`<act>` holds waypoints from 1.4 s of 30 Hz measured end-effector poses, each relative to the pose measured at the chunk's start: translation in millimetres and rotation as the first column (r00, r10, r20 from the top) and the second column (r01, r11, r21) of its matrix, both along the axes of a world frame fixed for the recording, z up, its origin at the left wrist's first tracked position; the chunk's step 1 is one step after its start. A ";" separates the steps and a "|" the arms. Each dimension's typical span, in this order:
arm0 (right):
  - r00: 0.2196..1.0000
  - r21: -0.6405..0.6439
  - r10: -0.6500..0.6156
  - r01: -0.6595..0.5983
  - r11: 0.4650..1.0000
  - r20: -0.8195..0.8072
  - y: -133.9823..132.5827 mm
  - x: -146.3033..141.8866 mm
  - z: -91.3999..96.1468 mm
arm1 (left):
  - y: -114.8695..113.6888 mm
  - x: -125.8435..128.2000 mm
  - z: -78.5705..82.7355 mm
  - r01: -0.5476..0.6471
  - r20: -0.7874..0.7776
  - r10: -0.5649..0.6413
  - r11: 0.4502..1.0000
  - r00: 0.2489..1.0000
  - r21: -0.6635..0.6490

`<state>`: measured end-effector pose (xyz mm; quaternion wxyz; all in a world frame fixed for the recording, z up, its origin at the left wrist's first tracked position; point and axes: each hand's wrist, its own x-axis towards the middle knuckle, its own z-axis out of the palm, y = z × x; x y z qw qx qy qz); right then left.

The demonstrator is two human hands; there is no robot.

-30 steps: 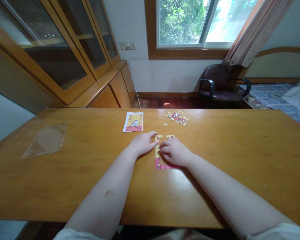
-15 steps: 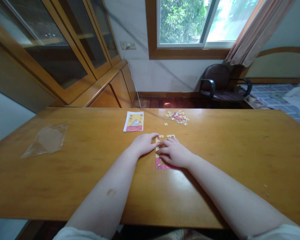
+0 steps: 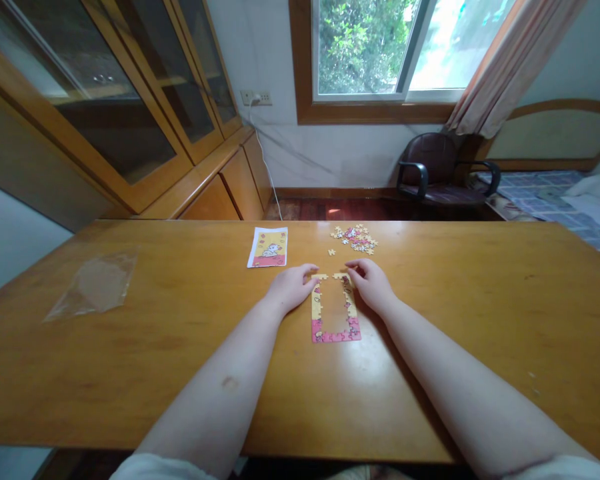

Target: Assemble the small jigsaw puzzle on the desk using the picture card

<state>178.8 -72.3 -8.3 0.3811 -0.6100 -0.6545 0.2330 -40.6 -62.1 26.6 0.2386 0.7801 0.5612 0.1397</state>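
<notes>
A jigsaw puzzle border (image 3: 336, 337), yellow at the top and sides and pink along the bottom, lies flat on the wooden table. Its middle is bare tabletop, and a small gap shows in its top edge. My left hand (image 3: 293, 288) rests by the upper left corner, fingers apart around that corner with nothing held. At the upper right corner, my right hand (image 3: 373, 283) is open, its thumb and forefinger parted close to the edge. One loose yellow puzzle piece (image 3: 331, 252) lies just beyond the gap.
A heap of loose puzzle pieces (image 3: 357, 238) sits near the table's far edge. To its left lies a picture card (image 3: 269, 248) with a white animal on yellow and pink. A clear plastic bag (image 3: 97, 283) is at the left of the table (image 3: 220, 413). Beyond stands a chair (image 3: 433, 167).
My right hand has moved right, off the puzzle's left side to its upper right corner, uncovering the border. My left hand stays at the upper left corner.
</notes>
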 end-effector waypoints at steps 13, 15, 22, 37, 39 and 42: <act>0.967 0.021 0.198 -0.204 0.979 0.160 63.6 2.2 -1.4 | 7.2 0.2 -10.4 -0.042 0.099 0.039 0.999 0.994 0.027; 0.912 0.029 0.270 -0.293 0.956 0.307 68.0 -0.3 -1.6 | 8.6 -0.2 -11.2 -0.054 0.124 0.051 0.998 0.991 0.022; 0.891 0.053 0.088 -0.124 0.991 0.445 55.2 3.8 -1.7 | 8.9 0.2 -12.5 -0.037 0.095 0.035 0.999 0.995 0.026; 0.918 -0.099 0.099 -0.065 0.993 0.385 41.9 27.6 4.1 | -3.8 0.4 4.0 0.066 -0.032 -0.066 0.998 0.997 0.006; 0.918 -0.115 0.105 -0.065 0.991 0.382 43.1 28.4 5.0 | -3.6 -0.2 5.5 0.074 -0.034 -0.074 0.997 0.997 -0.011; 0.922 -0.137 0.106 -0.058 0.989 0.372 44.1 27.7 7.4 | -2.8 -1.4 6.4 0.104 -0.027 -0.105 0.994 0.994 -0.032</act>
